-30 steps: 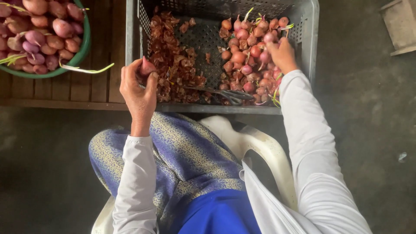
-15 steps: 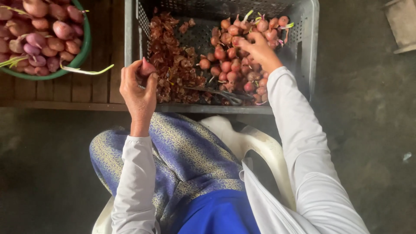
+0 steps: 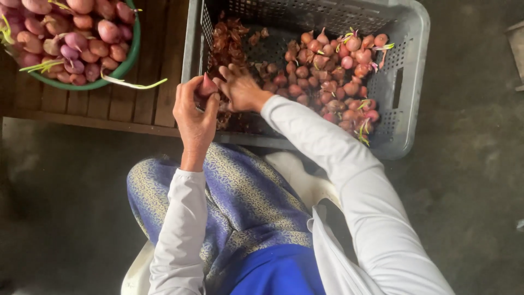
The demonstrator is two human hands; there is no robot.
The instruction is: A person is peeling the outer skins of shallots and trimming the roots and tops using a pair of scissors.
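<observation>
Shallot: I see one shallot (image 3: 208, 86) pinched at the fingertips of my left hand (image 3: 195, 113), held just over the near rim of the grey crate (image 3: 410, 82).
Right hand: my right hand (image 3: 243, 92) sits just beside it, fingers curled toward the bulb; whether they grip anything I cannot tell.
Progress: I judge the work partly done. Dry skins (image 3: 228, 39) lie just past my fingers, a pile of unpeeled shallots (image 3: 333, 74) remains to their right, and a green bowl (image 3: 124, 63) of peeled ones sits up left.
Pose: both forearms reach forward from my lap, left wrist upright, right arm crossing inward.
</observation>
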